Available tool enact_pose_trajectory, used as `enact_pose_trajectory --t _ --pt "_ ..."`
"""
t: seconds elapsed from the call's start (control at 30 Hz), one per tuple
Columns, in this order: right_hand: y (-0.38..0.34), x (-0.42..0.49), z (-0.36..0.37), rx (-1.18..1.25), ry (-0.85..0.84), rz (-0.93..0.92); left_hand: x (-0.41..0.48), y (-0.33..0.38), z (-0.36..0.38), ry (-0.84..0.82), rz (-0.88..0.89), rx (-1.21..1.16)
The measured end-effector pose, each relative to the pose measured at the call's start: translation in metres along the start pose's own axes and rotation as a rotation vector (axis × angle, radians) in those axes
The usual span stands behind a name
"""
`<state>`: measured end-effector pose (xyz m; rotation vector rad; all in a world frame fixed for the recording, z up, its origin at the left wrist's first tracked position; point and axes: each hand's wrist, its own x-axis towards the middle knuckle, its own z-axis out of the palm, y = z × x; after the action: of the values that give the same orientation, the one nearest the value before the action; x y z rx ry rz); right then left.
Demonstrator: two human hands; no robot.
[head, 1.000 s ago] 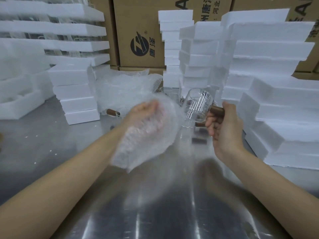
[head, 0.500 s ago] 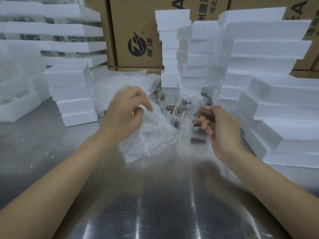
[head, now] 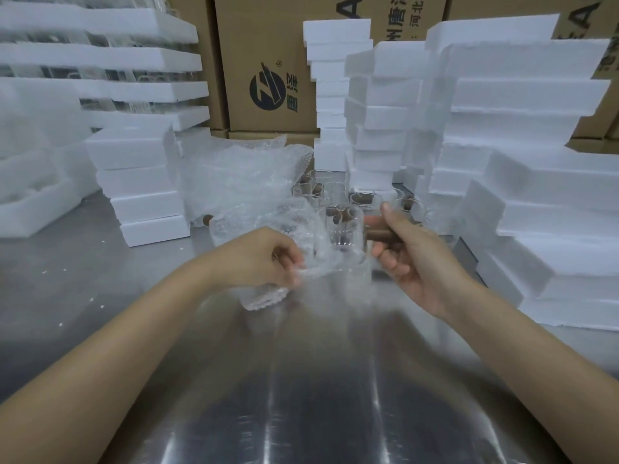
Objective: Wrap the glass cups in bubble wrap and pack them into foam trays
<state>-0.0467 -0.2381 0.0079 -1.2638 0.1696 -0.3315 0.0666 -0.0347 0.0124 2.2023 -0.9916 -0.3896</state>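
My right hand [head: 415, 259] grips the brown wooden handle [head: 378, 233] of a clear glass cup [head: 343, 234] held above the steel table. My left hand [head: 258, 259] pinches a sheet of bubble wrap [head: 268, 222] that lies against the cup's left side and hangs below my fingers. Behind them several more glass cups [head: 330, 190] with brown handles stand on the table. White foam trays [head: 536, 182] are stacked to the right.
A pile of loose bubble wrap [head: 241, 175] lies behind my left hand. More foam stacks [head: 144, 182] stand at the left, foam blocks [head: 338, 95] at the back centre, cardboard boxes [head: 264, 61] behind. The steel table [head: 83, 279] stretches toward me.
My left hand has turned over and come down with the bubble wrap, bringing it against the cup. The right hand has lowered the cup a little toward the wrap.
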Motion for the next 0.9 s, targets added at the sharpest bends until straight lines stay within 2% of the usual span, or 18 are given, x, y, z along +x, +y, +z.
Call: enact_pose_trajectory --t 0.1,0.27,0.37,0.5,0.63,0.83,0.9 --pt "0.002 0.0 0.001 0.002 -0.046 0.077 0.0 0.005 0.003 0.153 -0.007 -0.125" --pt "0.002 0.002 0.001 0.091 -0.088 0.177 0.0 0.015 0.007 0.2 -0.108 -0.473" --pt "0.002 0.001 -0.001 0.086 -0.12 0.241 0.001 0.019 0.01 0.376 -0.069 -0.552" --pt "0.009 -0.002 0.004 0.052 -0.093 0.314 -0.002 0.026 0.015 0.556 0.103 -0.46" --pt "0.014 -0.005 0.011 0.121 -0.056 0.296 -0.007 0.037 0.03 0.538 0.227 -0.419" --pt "0.018 -0.014 0.022 0.153 -0.318 0.388 -0.012 0.044 0.037 0.7 0.45 -0.102" --pt "0.025 -0.017 0.029 0.141 -0.384 0.338 -0.014 0.045 0.042 0.71 0.527 -0.015"
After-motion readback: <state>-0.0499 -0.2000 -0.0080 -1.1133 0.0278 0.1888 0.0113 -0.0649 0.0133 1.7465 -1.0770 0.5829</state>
